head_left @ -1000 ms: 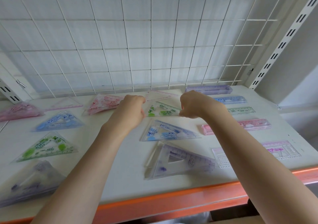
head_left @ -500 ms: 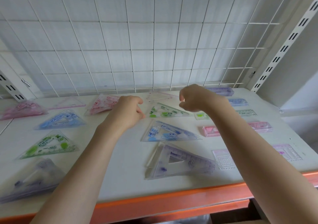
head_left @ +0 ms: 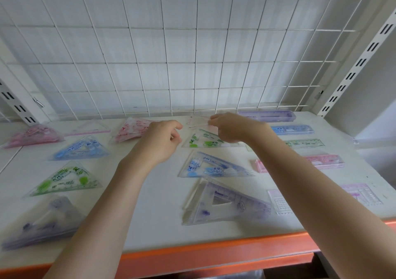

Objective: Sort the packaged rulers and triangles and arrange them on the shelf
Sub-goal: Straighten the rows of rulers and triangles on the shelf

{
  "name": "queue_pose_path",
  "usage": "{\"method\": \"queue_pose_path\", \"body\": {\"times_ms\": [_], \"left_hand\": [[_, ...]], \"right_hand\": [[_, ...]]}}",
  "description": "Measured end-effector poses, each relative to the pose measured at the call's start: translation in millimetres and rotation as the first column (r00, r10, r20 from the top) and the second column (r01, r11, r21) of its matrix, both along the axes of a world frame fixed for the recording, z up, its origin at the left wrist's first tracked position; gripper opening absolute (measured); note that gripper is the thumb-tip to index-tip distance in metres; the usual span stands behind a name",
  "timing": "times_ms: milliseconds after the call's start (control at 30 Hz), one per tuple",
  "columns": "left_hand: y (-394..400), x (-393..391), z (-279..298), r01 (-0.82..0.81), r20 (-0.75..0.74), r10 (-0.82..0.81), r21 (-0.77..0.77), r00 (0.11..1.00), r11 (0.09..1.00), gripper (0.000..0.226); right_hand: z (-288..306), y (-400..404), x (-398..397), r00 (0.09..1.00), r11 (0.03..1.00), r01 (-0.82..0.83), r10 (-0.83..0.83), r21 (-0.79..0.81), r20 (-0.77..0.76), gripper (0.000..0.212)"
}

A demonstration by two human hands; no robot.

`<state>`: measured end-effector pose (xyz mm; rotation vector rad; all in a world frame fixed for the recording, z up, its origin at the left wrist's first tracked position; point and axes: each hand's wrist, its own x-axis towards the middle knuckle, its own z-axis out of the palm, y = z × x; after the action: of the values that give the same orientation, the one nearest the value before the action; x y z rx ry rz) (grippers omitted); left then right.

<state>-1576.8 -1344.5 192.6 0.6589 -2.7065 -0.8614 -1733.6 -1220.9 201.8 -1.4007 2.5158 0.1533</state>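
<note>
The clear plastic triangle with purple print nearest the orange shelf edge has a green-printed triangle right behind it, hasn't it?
Not quite. In the head view, the clear plastic triangle with purple print has a blue-printed triangle right behind it; the green-printed triangle lies one place further back, partly under the right hand.

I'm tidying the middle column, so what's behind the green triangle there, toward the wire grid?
A pale pink packaged triangle lies behind the green triangle. The right hand covers its right end, so any grip there is hidden.
</note>
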Motion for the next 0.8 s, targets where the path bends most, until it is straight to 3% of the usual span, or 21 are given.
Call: {"method": "queue_pose_path", "body": {"times_ms": [367, 633, 800], "left_hand": [[-2.7, 4.0, -0.2, -0.014, 0.012, 0.013, 0.027, 1.000, 1.000, 0.032], [4.0, 2.4, -0.8, 0.013, 0.099, -0.021, 0.077, 0.995, 0.997, 0.046], [5.6, -1.5, 1.3, 0.039, 0.143, -0.044, 0.040, 0.989, 0.998, 0.050]], "right_hand": [[-4.7, 1.4, 6.7, 1.000, 1.000, 0.015, -0.015, -0.015, 0.008, 0.047], [-0.5, 10.2, 8.8, 0.999, 0.994, 0.042, -0.038, -0.099, 0.037, 0.050], [10.0, 27.3, 3.1, 0.997, 0.989, 0.079, -0.082, -0.123, -0.014, 0.037]]}}
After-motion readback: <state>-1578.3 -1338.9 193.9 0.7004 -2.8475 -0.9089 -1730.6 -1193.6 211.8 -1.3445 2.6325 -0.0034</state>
